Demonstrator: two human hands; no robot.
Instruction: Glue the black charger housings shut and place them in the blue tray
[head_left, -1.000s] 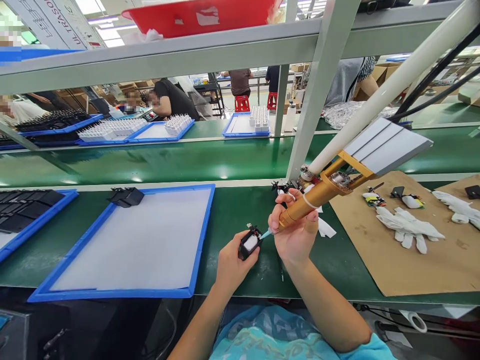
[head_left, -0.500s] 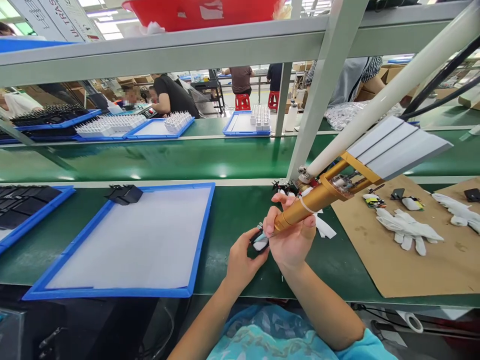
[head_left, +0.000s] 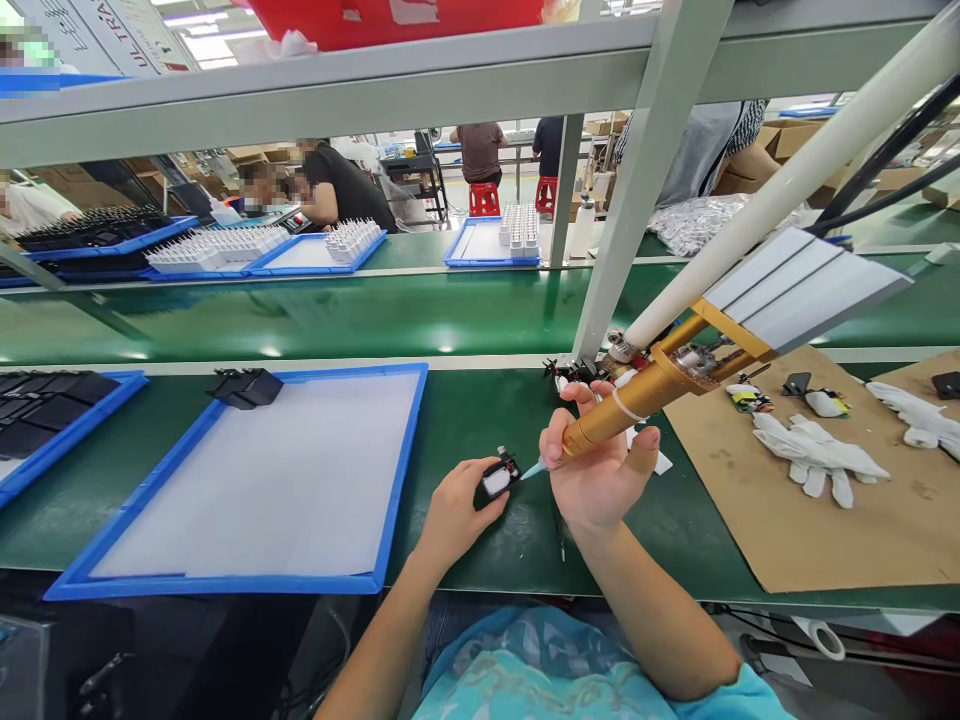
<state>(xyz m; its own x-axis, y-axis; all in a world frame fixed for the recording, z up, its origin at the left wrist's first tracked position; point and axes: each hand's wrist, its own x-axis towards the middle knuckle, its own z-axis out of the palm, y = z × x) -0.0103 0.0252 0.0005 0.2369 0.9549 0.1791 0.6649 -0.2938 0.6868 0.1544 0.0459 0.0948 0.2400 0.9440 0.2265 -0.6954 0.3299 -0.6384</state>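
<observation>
My left hand (head_left: pixel 456 512) is closed on a small black part with a white insert (head_left: pixel 498 478), held just above the green bench. My right hand (head_left: pixel 600 470) is wrapped round the gold barrel of a dispensing gun (head_left: pixel 622 412). Its pale blue tip (head_left: pixel 534 468) points at the part's right side, touching it or nearly so. A white tube (head_left: pixel 780 185) and black cables run up from the gun to the upper right. A grey ribbed plate (head_left: pixel 795 290) sits on the gun's rear.
A blue-rimmed tray (head_left: pixel 409 470) with a white sheet lies to the left, with black parts (head_left: pixel 244 385) at its far corner. Cardboard (head_left: pixel 787 540) on the right carries white gloves (head_left: pixel 814 455) and small parts. A slanted grey post (head_left: pixel 637 190) stands behind. Other people work at far benches.
The part in my left hand dropped a little and turned back out from behind my right hand. The gun tip has drawn slightly right of it.
</observation>
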